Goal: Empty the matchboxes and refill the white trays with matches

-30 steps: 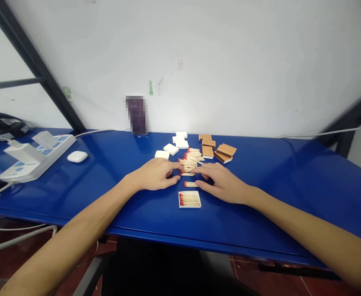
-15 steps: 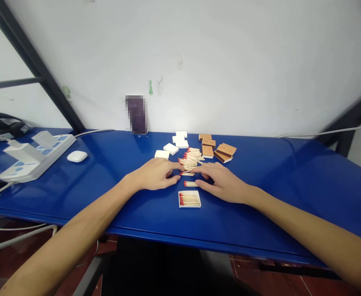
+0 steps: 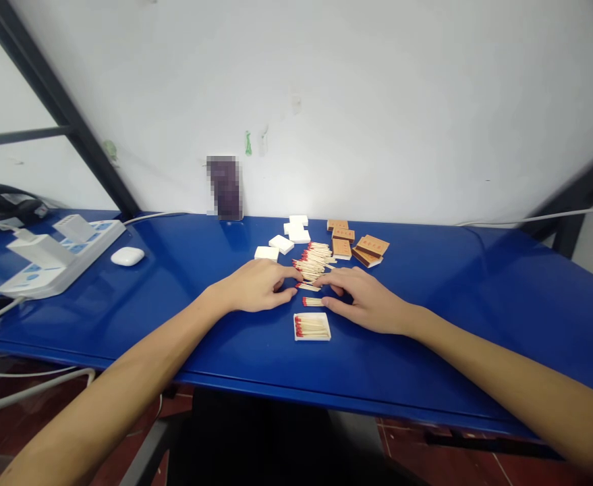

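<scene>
A pile of red-tipped matches lies on the blue table between my hands. My left hand has its index fingertip at the pile's lower left edge, the thumb apart below it. My right hand touches the lower right of the pile with its index finger; its thumb tip is at the right end of a small row of matches. A few loose matches lie between the fingertips. Nearer me sits a white tray holding several matches.
Several white trays and brown matchboxes lie behind the pile. A phone-like object, blurred, leans on the wall. At the left are a white case and a power strip with plugs.
My right index fingertip has shifted slightly, and the loose matches between the fingertips have moved a little. My left hand looks almost unmoved.
</scene>
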Demonstrator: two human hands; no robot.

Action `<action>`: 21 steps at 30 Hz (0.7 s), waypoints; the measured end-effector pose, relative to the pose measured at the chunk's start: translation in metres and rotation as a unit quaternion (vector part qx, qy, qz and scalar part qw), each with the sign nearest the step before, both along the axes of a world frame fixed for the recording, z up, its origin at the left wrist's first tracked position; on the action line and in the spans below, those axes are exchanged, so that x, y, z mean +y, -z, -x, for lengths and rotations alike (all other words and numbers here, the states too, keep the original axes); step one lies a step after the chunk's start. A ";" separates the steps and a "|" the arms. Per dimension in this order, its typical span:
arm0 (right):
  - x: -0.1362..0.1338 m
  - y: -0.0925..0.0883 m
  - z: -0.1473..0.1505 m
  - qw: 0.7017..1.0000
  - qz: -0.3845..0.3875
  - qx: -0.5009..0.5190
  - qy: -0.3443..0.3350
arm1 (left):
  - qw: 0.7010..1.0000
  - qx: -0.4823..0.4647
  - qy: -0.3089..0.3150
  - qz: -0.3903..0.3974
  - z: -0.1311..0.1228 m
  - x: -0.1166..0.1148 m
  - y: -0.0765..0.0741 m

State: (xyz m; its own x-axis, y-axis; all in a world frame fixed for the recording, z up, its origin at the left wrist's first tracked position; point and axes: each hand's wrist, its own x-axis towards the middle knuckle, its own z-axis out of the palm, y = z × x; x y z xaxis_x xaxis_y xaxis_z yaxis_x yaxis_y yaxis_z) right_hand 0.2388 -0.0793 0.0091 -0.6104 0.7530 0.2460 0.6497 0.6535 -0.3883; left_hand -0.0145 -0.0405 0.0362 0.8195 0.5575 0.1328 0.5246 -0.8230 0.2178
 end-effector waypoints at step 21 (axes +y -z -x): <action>-0.001 0.000 0.000 1.000 0.002 0.000 0.005 | 1.000 0.002 0.001 0.015 -0.001 -0.002 -0.004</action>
